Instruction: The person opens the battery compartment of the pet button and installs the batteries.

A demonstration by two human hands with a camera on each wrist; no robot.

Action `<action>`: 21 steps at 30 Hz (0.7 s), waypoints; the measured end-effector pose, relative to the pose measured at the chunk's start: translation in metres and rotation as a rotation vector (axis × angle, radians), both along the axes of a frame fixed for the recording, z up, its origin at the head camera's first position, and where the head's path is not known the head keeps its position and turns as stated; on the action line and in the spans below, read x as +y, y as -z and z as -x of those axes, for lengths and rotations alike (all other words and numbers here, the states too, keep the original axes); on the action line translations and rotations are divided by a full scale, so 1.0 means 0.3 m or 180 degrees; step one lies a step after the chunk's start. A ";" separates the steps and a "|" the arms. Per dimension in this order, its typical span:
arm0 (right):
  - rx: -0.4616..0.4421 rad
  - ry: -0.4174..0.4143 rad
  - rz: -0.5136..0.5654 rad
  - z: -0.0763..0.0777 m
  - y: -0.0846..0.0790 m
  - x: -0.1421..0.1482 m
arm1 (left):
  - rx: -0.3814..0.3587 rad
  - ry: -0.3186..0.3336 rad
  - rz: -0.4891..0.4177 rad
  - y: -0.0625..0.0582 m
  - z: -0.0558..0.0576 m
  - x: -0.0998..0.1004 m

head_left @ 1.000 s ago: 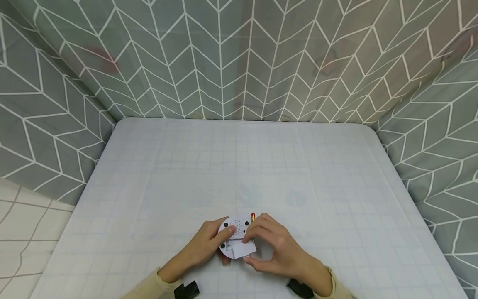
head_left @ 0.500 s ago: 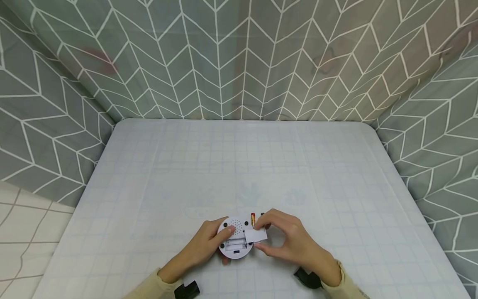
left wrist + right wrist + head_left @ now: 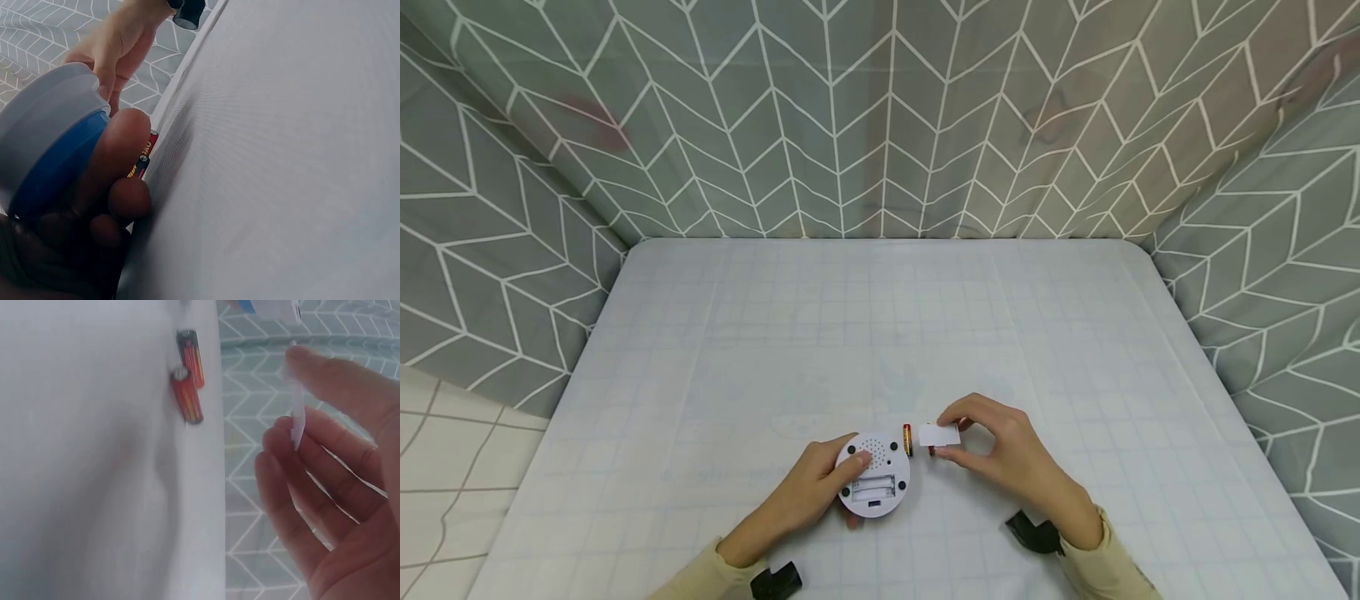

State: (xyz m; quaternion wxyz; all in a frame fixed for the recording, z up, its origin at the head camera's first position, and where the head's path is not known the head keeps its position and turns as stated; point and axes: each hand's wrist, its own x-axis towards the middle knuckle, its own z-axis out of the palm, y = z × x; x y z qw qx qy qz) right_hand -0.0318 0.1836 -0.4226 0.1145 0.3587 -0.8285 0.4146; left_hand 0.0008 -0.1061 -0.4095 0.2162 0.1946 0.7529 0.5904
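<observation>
My left hand [image 3: 811, 485] grips a round white battery-powered device [image 3: 891, 454] by its left side, thumb across the small speaker holes. Its underside faces up, with dark feet and an uncovered battery compartment [image 3: 874, 487]. In the left wrist view the device's side shows a blue band [image 3: 59, 165]. Over to the right, my right hand [image 3: 1000, 437] pinches a thin white battery cover [image 3: 938, 435] between thumb and fingers, held off the table. Two red-and-black batteries [image 3: 190, 356] lie on the table; in the head view one battery [image 3: 907, 440] shows whole, and the cover mostly hides the other.
A white gridded cloth [image 3: 850, 333] covers the table. Grey patterned curtains [image 3: 880, 125] hang along the back and both sides. Black wrist-worn devices [image 3: 777, 581] sit at both wrists, and tiled floor [image 3: 460, 475] shows at the left.
The right hand has drawn the battery cover off the device, moving it up and right, over one of the batteries. This uncovers the compartment. The left hand and device stay nearly still.
</observation>
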 end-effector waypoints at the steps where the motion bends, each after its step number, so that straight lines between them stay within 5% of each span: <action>1: -0.0023 0.0038 -0.0032 0.003 0.001 0.007 | 0.0000 -0.0002 -0.0002 0.003 0.000 -0.001; 13: -0.0325 0.0371 -0.0520 0.033 0.027 0.079 | -0.0067 0.0032 -0.0042 0.055 0.003 -0.006; 21: -0.0225 0.0488 -0.0769 0.040 0.041 0.098 | -0.0085 0.0002 -0.0006 0.022 0.000 -0.005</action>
